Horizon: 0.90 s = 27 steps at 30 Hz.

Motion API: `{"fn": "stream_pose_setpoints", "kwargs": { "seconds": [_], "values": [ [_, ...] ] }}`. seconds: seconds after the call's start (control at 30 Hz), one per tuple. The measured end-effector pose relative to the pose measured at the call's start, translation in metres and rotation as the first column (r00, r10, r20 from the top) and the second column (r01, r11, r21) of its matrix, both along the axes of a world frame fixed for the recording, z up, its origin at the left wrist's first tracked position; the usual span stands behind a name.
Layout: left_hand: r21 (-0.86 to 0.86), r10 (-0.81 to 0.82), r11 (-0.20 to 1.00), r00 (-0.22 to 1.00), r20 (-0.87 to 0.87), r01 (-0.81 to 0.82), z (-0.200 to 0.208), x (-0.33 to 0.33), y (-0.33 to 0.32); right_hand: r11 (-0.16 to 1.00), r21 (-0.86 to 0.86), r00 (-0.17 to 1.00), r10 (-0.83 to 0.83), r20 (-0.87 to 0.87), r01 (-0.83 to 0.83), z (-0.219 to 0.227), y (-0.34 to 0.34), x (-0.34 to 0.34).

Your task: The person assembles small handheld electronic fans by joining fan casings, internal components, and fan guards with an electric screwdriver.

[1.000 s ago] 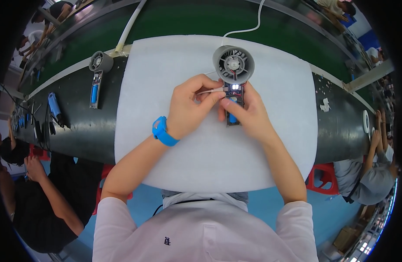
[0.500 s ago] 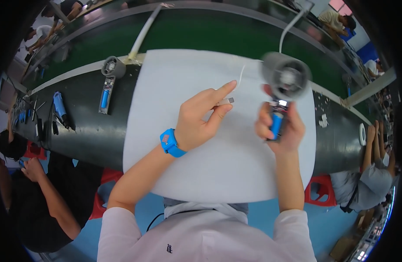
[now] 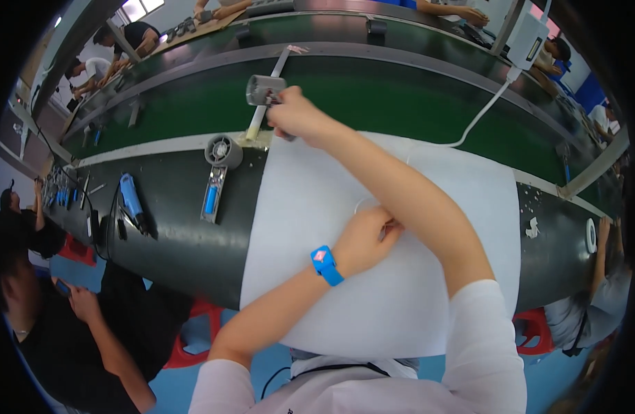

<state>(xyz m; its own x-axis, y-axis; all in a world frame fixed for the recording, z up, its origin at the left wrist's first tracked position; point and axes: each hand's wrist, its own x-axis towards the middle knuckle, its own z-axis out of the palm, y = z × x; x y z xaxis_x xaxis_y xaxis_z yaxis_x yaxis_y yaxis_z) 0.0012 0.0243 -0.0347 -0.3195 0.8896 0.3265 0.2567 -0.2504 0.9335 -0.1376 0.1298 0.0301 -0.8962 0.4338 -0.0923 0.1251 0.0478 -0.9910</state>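
Right hand [image 3: 297,116] stretched far forward and leftward, fingers wrapped around a grey fan [image 3: 264,90], held over the green belt [image 3: 379,103] beyond the mat. Right forearm crosses above the left hand [image 3: 364,240], which is over the white mat [image 3: 310,303], fingers curled; a thin white cord shows beside it, grip on it cannot be told. Second fan [image 3: 212,196] lies on the black bench [image 3: 186,259], left of the mat.

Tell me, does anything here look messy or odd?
A crumpled white scrap and pale specks lie on the dark tabletop right of the white mat, looking like stray debris. Left of the mat, a grey fan lies with its handle open, blue cylinder exposed, so it looks unfinished.
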Motion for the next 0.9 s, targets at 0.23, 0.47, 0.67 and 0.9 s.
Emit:
{"fn": "stream_pose_setpoints", "kwargs": {
  "seconds": [0.23,0.47,0.67,0.9],
  "values": [
    [-0.043,-0.168,0.984,0.984,0.066,0.171,-0.029,-0.012,-0.012,0.978,0.205,0.995,-0.053,0.088,0.033,-0.042,-0.020,-0.137],
    [-0.135,-0.190,0.976,0.970,-0.154,0.170,-0.016,-0.014,-0.011,0.831,0.534,0.984,0.084,0.160,-0.157,-0.040,-0.038,-0.107],
    [-0.052,-0.119,0.991,0.992,0.047,0.121,-0.008,-0.006,-0.003,0.649,0.718,0.917,0.397,-0.038,-0.251,-0.013,-0.028,0.047],
    [-0.259,-0.108,0.964,0.982,-0.157,0.065,0.009,0.007,-0.001,0.868,0.255,0.901,0.431,0.040,-0.426,0.044,0.062,0.292]
  ]
}}
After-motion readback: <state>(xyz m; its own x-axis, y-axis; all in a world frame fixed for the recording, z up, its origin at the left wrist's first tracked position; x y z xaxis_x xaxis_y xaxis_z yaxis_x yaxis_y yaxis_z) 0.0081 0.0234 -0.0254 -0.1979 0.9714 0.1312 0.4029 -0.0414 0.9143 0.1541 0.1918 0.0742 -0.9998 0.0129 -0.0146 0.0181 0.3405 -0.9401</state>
